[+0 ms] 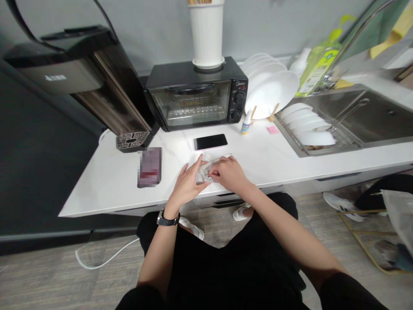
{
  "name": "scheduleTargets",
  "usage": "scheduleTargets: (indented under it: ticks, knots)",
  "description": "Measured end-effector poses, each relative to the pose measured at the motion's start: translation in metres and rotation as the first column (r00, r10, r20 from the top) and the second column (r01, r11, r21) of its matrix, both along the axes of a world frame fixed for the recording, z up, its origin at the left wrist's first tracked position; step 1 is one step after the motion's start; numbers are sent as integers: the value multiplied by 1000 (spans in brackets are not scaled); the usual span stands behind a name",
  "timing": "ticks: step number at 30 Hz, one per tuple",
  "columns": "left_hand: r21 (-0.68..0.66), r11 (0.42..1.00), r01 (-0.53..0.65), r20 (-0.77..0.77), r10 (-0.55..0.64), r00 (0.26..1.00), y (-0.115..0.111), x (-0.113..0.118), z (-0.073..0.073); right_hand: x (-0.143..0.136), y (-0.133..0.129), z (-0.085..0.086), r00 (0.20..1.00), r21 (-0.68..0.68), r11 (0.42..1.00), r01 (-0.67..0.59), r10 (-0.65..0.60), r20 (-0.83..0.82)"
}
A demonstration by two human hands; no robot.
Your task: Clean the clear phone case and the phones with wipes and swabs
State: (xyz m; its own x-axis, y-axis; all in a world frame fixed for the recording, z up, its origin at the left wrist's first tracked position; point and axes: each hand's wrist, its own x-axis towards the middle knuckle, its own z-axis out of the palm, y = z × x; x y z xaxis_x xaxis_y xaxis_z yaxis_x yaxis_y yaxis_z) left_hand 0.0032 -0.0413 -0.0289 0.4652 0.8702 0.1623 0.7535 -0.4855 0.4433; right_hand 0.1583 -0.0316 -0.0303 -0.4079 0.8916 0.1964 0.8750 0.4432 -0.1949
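Note:
A crumpled, see-through plastic bag (201,174) lies on the white countertop near its front edge, with small pale and dark bits showing in it. My left hand (187,183), a dark-strapped watch on its wrist, holds the bag's left side between thumb and fingers. My right hand (230,173) is closed in a pinch over the bag's middle; whatever sits between its fingertips is too small to make out. Just beyond the bag lies a phone (211,141) with a dark screen. To the left, a purplish, partly blurred flat object (150,167) rests on the counter.
Behind stand a black toaster oven (196,94) bearing a white pot (207,34), and a tall drink dispenser (106,86). Racked plates (272,92), a small white bottle (246,122) and pink notes (272,130) are rightward, before the sink (380,114).

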Motion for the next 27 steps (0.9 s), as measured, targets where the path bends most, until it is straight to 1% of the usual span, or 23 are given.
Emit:
scheduleTargets:
  ticks: [4,7,8,10,14,17,19,21,24,27]
  knots:
    - [-9,1000,-18,-23,18,1000,-1,1,2,29,0,0,989,45,989,141,-143,44]
    - [-19,1000,-19,-22,18,1000,0,0,2,45,-1,-4,953,112,953,281,-291,88]
    - [-18,1000,-15,-15,15,1000,1,0,2,47,-1,-5,941,133,942,308,-322,104]
    - [-8,1000,-9,1,9,1000,2,0,1,43,1,-7,931,157,933,323,-343,124]
    - [12,1000,-7,12,7,1000,4,0,0,21,5,-8,934,154,936,317,-336,118]
    - [6,1000,-15,20,15,1000,5,-1,-2,1,6,-7,953,112,955,275,-286,100]
    - [-6,1000,-27,31,27,999,7,-2,-3,-10,4,-7,975,64,978,198,-203,86]
    - [-21,999,-48,37,49,998,8,-2,-4,-19,3,-5,994,19,996,89,-90,62]
    - [-49,997,-67,31,69,997,7,-2,-4,-23,3,0,998,-20,998,-55,55,19]
    - [-61,997,-57,19,58,998,4,-1,-1,-17,3,6,992,-54,991,-119,120,28]
